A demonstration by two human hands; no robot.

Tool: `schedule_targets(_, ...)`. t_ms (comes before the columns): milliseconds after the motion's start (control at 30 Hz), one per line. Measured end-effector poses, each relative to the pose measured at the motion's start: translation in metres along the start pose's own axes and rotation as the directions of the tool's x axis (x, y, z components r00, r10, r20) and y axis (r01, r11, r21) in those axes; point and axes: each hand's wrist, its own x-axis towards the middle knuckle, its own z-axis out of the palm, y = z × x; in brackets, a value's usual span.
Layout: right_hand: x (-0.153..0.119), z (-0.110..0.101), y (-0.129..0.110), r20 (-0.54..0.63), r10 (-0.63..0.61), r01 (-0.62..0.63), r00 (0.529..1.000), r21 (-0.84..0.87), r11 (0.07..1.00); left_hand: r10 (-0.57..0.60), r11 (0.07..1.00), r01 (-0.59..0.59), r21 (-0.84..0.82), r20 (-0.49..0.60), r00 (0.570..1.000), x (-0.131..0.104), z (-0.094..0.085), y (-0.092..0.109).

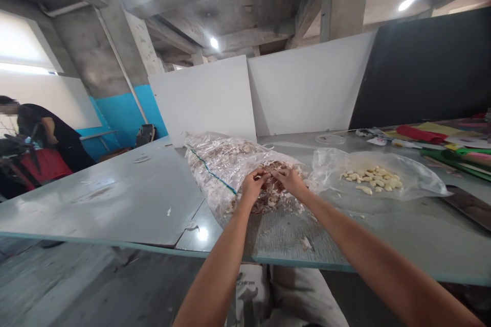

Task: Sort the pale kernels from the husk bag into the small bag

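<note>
My left hand and my right hand meet over a heap of papery garlic skins. The fingertips of both are pinched close together, and whatever small thing sits between them is too hidden to make out. The skins spill from the mouth of a large clear plastic bag, which bulges with more of them and has a blue-green cord lying across it. Peeled garlic cloves lie in a loose pile on a second clear plastic bag, to the right of my right hand.
The grey table carries scattered skin scraps. A dark tray-like object lies at the right edge, with coloured sheets behind. White panels stand along the back. Another person bends over something red at far left.
</note>
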Motion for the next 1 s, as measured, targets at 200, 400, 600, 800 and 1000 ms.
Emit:
schedule_targets(200,0.002,-0.002,0.001,-0.046,-0.072,0.073,0.996,0.029,0.997,-0.027,0.999,0.026,0.039,0.017,0.999,-0.003,0.001,-0.002)
schedule_targets(400,-0.001,-0.003,-0.006,-0.105,-0.141,0.122,0.984,-0.171,0.978,-0.076,0.997,0.075,0.022,0.045,0.996,-0.004,0.001,0.003)
schedule_targets(600,-0.002,0.001,-0.008,-0.107,-0.119,0.106,0.987,-0.113,0.988,-0.109,0.993,0.107,0.043,0.05,0.993,0.0,-0.001,-0.002)
schedule_targets(800,-0.002,0.002,-0.009,-0.106,-0.104,0.097,0.989,-0.071,0.993,-0.133,0.99,0.132,0.043,0.041,0.99,0.002,-0.002,-0.005)
schedule_targets(1000,0.002,0.003,0.001,-0.098,-0.059,0.06,0.993,-0.001,0.998,-0.098,0.979,0.101,0.178,-0.026,0.995,-0.002,-0.001,0.0)
